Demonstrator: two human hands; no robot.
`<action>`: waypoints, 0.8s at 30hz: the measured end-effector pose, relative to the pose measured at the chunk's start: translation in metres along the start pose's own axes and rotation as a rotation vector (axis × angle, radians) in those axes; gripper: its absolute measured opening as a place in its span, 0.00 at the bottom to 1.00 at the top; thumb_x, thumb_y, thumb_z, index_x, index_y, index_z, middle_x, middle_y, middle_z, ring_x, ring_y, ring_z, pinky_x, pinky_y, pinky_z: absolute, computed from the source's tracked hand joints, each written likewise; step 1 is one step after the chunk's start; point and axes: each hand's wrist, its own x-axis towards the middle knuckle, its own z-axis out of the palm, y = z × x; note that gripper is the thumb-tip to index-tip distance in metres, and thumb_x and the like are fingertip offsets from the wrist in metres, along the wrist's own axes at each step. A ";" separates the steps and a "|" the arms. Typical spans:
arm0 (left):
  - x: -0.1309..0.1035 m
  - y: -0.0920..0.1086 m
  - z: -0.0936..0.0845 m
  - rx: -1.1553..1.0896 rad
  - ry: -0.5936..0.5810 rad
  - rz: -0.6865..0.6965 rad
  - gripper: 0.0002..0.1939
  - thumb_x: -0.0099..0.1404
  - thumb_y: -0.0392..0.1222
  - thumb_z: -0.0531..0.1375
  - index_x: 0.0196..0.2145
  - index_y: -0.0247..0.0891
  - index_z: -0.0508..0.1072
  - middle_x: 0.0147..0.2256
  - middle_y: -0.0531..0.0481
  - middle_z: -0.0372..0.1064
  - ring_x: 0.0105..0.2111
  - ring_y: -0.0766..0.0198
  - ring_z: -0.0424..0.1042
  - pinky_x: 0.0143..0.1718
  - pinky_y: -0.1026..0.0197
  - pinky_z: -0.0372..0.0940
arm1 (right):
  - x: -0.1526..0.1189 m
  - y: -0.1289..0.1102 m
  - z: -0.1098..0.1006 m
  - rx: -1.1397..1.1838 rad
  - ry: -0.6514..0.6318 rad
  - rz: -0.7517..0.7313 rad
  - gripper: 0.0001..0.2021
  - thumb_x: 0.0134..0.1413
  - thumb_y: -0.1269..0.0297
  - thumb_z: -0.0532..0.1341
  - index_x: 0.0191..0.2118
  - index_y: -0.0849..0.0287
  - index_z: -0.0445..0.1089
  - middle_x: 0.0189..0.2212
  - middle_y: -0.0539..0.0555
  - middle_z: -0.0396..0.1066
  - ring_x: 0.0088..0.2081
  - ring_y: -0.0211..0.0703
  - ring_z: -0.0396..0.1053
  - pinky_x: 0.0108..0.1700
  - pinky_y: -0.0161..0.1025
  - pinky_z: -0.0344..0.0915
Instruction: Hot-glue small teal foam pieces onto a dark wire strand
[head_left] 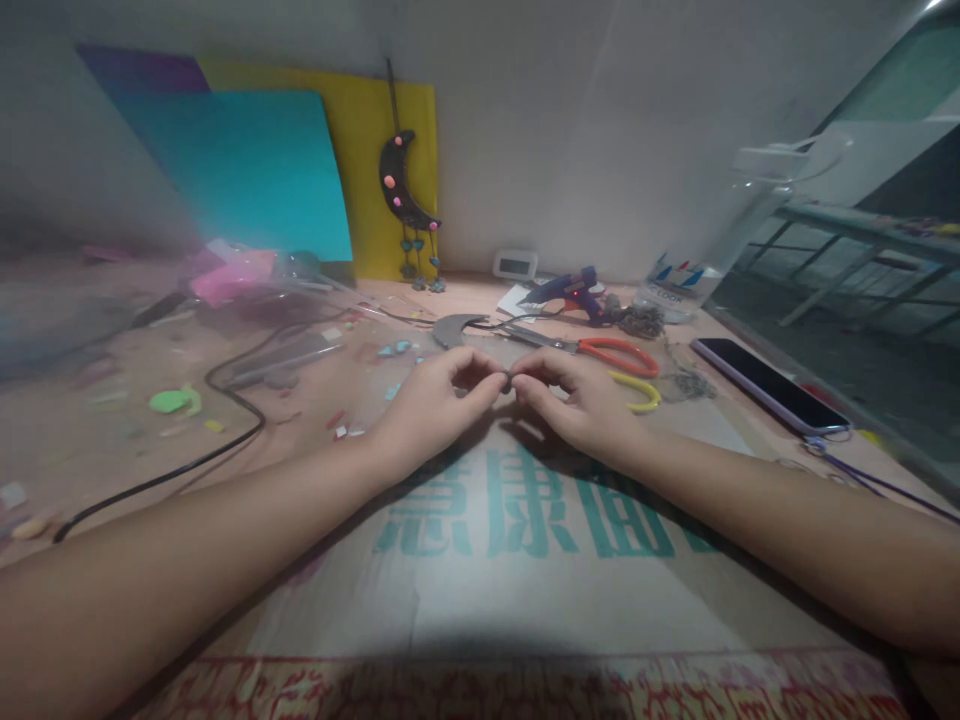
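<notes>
Nearby, scissors — phone, glue gun

- The cardboard sheet under the hands is pale brown with large teal printed characters.
- The cloth at the near edge is cream with a red ornamental pattern.
- The small piece pinched between the fingertips is dark grey.
- One pair of scissors has orange-red handles; the other scissors show yellow handles.
- The glue gun is blue-purple with a small red light.
- The moon ornament is black with pink and orange dots and blue hanging beads.
- The paper sheets against the wall are turquoise, yellow and purple.
- The phone has a black screen and a lilac edge.
- The cable is black.
- The scrap on the tabletop is light green.
- The crumpled wrap is pink.
</notes>
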 end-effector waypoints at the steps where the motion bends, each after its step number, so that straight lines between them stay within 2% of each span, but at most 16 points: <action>1: 0.000 0.001 0.000 0.003 0.002 -0.007 0.06 0.63 0.38 0.57 0.32 0.35 0.72 0.31 0.51 0.73 0.32 0.66 0.70 0.35 0.65 0.63 | 0.000 0.000 0.000 0.003 -0.001 0.003 0.06 0.58 0.67 0.57 0.34 0.62 0.71 0.27 0.50 0.74 0.27 0.35 0.68 0.29 0.31 0.62; 8: 0.001 -0.004 0.002 -0.016 -0.001 0.026 0.06 0.64 0.39 0.57 0.34 0.34 0.72 0.33 0.50 0.73 0.34 0.64 0.70 0.39 0.63 0.63 | 0.002 0.000 0.001 0.003 0.004 0.062 0.05 0.57 0.69 0.58 0.33 0.62 0.70 0.25 0.50 0.72 0.26 0.34 0.68 0.28 0.29 0.61; 13: 0.001 -0.014 0.006 -0.193 -0.041 0.027 0.11 0.66 0.41 0.56 0.45 0.35 0.70 0.40 0.47 0.71 0.39 0.62 0.70 0.41 0.61 0.64 | 0.002 0.000 0.002 0.025 0.027 0.098 0.05 0.57 0.68 0.57 0.33 0.61 0.69 0.25 0.49 0.71 0.26 0.33 0.66 0.27 0.29 0.60; 16: 0.001 -0.018 0.008 -0.289 -0.027 0.018 0.14 0.66 0.44 0.56 0.48 0.37 0.66 0.39 0.48 0.70 0.39 0.63 0.70 0.41 0.61 0.64 | 0.002 0.001 0.002 0.059 0.040 0.142 0.04 0.57 0.68 0.57 0.32 0.60 0.68 0.24 0.48 0.69 0.25 0.33 0.65 0.27 0.30 0.60; 19: 0.003 -0.019 0.006 -0.310 0.055 -0.038 0.08 0.68 0.45 0.54 0.39 0.38 0.66 0.33 0.51 0.67 0.36 0.64 0.69 0.39 0.62 0.64 | 0.002 0.003 0.003 0.150 0.030 0.213 0.05 0.58 0.65 0.57 0.33 0.60 0.67 0.23 0.47 0.68 0.23 0.33 0.65 0.25 0.31 0.60; 22: 0.004 -0.018 0.004 -0.232 0.113 -0.089 0.12 0.69 0.45 0.51 0.29 0.38 0.63 0.29 0.53 0.64 0.33 0.65 0.67 0.38 0.62 0.63 | 0.002 0.004 0.004 0.242 0.006 0.273 0.07 0.59 0.62 0.56 0.33 0.60 0.66 0.23 0.48 0.68 0.23 0.34 0.65 0.25 0.31 0.61; 24: 0.005 -0.018 0.003 -0.186 0.103 -0.115 0.14 0.69 0.46 0.50 0.27 0.38 0.64 0.28 0.52 0.64 0.33 0.65 0.67 0.36 0.62 0.62 | 0.003 0.006 0.005 0.281 -0.002 0.289 0.08 0.59 0.62 0.57 0.33 0.60 0.66 0.23 0.48 0.68 0.23 0.33 0.65 0.26 0.31 0.61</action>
